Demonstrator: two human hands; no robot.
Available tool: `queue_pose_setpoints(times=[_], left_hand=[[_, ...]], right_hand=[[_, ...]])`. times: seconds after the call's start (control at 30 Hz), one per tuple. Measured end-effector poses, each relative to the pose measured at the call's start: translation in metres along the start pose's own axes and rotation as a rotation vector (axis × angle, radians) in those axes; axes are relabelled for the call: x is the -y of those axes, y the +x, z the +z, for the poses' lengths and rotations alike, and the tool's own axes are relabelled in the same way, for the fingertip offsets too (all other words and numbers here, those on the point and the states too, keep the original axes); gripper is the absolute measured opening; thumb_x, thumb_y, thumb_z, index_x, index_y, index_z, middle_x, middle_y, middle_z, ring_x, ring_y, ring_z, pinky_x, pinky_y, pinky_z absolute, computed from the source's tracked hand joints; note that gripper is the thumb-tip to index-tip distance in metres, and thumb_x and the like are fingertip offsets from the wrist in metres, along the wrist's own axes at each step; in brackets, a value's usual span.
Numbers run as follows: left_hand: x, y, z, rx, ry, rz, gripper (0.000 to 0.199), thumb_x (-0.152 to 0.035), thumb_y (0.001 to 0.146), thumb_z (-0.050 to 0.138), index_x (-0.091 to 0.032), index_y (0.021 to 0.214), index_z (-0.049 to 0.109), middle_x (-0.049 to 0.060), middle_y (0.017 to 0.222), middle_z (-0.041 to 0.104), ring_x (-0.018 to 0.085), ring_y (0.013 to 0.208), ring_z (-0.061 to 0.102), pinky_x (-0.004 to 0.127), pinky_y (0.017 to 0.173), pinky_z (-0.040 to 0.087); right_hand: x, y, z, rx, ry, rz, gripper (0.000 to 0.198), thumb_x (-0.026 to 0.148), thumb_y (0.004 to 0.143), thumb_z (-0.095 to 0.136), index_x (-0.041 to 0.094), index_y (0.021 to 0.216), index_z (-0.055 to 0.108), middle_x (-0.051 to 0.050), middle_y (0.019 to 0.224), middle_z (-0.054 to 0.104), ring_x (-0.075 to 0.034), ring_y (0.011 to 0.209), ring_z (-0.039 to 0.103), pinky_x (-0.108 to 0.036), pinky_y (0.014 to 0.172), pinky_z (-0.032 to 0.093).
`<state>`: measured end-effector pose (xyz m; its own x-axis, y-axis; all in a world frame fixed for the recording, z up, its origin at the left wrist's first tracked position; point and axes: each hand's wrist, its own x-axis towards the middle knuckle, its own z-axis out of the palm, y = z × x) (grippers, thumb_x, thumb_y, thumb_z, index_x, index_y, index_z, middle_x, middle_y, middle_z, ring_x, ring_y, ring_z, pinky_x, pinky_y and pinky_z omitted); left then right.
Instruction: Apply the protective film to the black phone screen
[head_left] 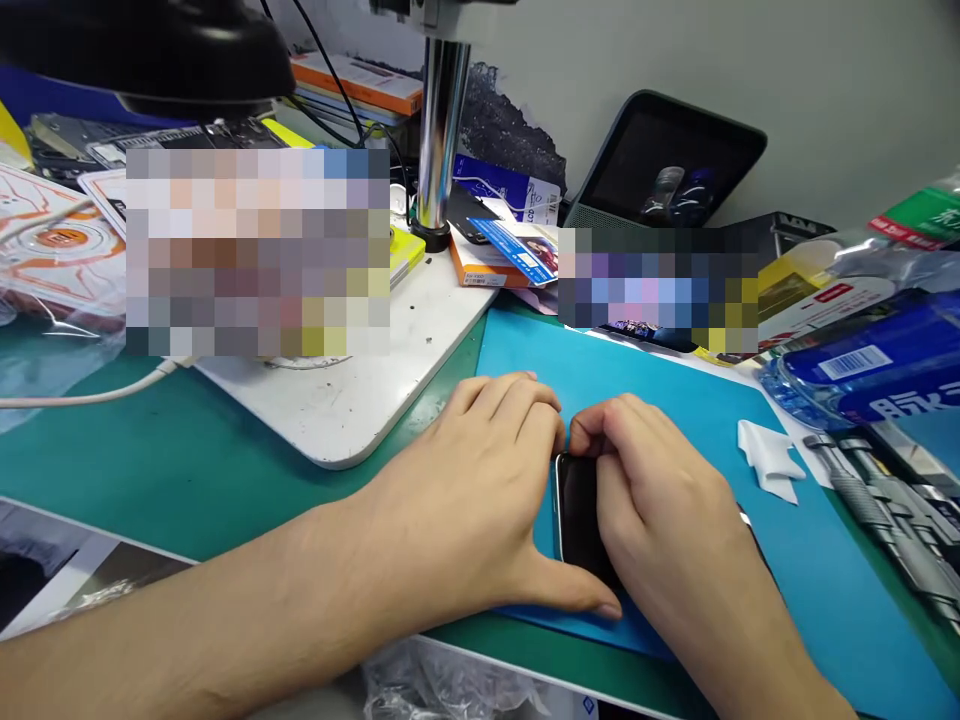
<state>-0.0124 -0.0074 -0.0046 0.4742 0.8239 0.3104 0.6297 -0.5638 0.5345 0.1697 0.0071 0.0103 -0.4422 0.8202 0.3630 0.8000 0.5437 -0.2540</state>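
A smartphone with a dark screen and a pale metal edge lies on a blue mat, partly covered by both hands. My left hand grips it from the left; its fingers bend round near the top corner and its thumb stretches across the bottom end. Over the phone's right side is my right hand, closed, with the index finger curled at the top edge and the thumb against the screen. Its fingertips are partly hidden. A dark object with a light edge shows just behind the right hand.
A white stand base with a metal post stands at left. Right of the mat are a crumpled white wipe, screwdrivers and a blue bottle. A tablet-like screen stands behind. A white cable crosses the left.
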Motion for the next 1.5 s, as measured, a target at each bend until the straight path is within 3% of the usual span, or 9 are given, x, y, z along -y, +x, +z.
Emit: queue_pose_setpoints(times=[0.63,1.5], left_hand=[[0.0,0.0,0.003,-0.019,0.053,-0.002,0.078,-0.079,0.065,0.087,-0.02,0.109,0.062,0.016,0.13,0.064,0.044,0.135,0.055,0.059,0.112,0.046],[0.0,-0.001,-0.001,-0.019,0.078,0.042,0.082,-0.077,0.071,0.083,-0.009,0.112,0.064,0.02,0.129,0.064,0.042,0.129,0.057,0.057,0.109,0.047]], right_hand=[[-0.001,-0.01,-0.006,-0.007,-0.008,-0.059,0.02,0.011,0.102,0.047,0.026,0.094,0.058,-0.002,0.093,0.064,-0.019,0.082,0.059,-0.034,0.074,0.045],[0.002,-0.01,-0.007,-0.057,-0.052,-0.141,0.022,0.008,0.103,0.05,0.021,0.094,0.065,-0.001,0.092,0.067,-0.017,0.083,0.059,-0.033,0.076,0.044]])
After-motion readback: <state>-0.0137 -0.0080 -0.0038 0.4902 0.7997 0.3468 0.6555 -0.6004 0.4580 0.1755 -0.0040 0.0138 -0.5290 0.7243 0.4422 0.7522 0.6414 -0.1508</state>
